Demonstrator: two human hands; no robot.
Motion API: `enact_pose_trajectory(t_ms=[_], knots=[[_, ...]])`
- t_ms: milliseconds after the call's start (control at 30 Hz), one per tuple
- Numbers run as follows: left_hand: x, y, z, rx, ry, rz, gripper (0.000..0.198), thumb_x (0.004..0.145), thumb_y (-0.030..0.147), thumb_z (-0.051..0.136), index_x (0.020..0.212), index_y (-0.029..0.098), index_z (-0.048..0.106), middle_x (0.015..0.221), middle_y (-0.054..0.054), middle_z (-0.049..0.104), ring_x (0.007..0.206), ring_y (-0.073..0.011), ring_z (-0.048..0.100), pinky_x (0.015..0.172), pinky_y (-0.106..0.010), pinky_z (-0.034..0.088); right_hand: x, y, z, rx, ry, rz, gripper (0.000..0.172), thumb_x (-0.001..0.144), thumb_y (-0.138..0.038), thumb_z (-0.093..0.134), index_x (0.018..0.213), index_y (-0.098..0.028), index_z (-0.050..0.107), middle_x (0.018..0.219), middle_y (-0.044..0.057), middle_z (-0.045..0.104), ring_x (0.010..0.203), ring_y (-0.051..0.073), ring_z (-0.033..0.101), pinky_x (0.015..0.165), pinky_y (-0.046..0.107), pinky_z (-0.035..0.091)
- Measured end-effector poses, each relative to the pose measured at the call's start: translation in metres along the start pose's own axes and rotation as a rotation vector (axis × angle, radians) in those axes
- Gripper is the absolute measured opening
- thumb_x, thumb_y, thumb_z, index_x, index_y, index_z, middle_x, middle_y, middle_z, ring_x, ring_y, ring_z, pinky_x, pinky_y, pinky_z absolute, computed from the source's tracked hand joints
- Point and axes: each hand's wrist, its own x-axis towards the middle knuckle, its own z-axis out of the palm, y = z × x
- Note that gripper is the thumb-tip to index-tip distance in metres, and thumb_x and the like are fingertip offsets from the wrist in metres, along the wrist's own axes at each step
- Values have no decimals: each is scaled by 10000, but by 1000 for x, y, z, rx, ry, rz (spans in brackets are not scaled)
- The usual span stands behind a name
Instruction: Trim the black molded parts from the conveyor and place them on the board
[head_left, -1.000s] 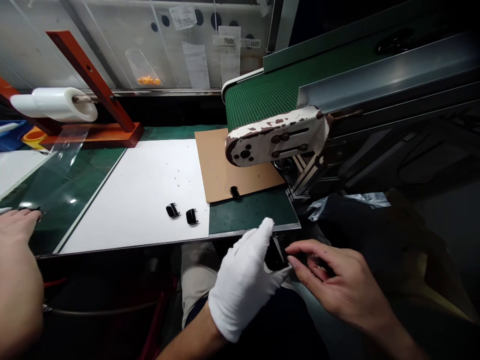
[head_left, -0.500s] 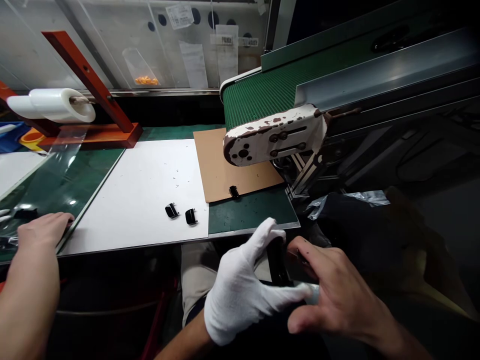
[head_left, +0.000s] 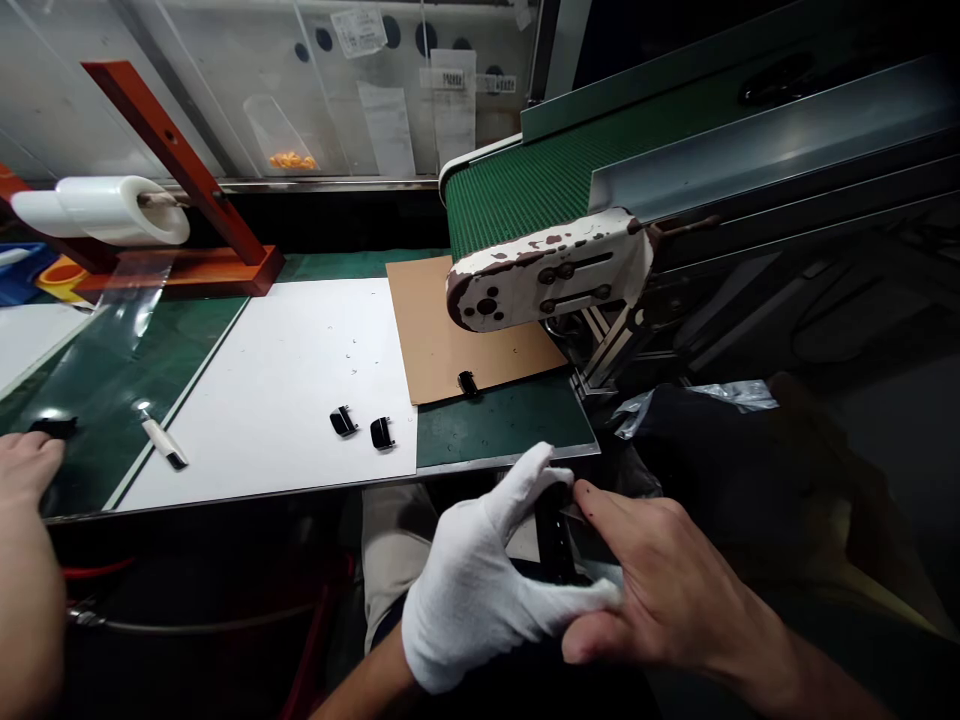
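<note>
Gloved left hand [head_left: 469, 600] closed on upright black glossy part [head_left: 555, 535]; bare right hand [head_left: 660, 585] half open beside it, just near of green surface edge [head_left: 502, 460].

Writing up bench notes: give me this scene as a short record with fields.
Left hand: white-gloved, gripping a black part
Right hand: bare, beside that part
Other person's bare hand: at the bench's left edge, near a black piece
White board: two black parts, white pen
Cardboard sheet: one black part at its edge
Behind: green conveyor belt, roll of plastic film
</note>
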Motion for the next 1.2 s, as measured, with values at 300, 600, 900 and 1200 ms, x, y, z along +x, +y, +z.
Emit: enact_pose_trajectory(t_ms=[300, 600, 900, 1200], knots=[[3, -6, 3, 93, 41, -34, 926, 602, 355, 837, 1386, 212, 365, 1160, -19, 675, 1018, -170, 667, 926, -224, 534, -6, 8, 7, 139, 90, -9, 716, 758, -807, 302, 806, -163, 610, 573, 11, 567, 463, 156, 531, 433, 271, 371], [8, -29, 2, 573, 20, 194, 819, 773, 353, 692, 1429, 238, 214, 1214, -106, 639, 1015, -237, 673, 847, -329, 571, -14, 15, 31, 482, 185, 319, 239, 853, -420, 575, 807, -212, 684, 642, -7, 645, 477, 106, 486, 432, 216, 356], [8, -26, 3, 439, 12, 110, 852, 718, 389, 751, 1397, 175, 283, 1194, -110, 658, 1028, -207, 671, 862, -247, 557, -17, 23, 47, 782, 185, 407, 321, 837, -474, 586, 720, -184, 658, 487, -61, 412, 415, 72, 279, 389, 226, 225], [7, -39, 2, 366, -9, 23, 898, 687, 370, 780, 1413, 220, 273, 1212, -82, 651, 1046, -208, 661, 904, -278, 538, -14, 23, 53, 659, 235, 408, 263, 836, -435, 600, 743, -204, 684, 587, -14, 588, 517, 114, 479, 489, 229, 361]])
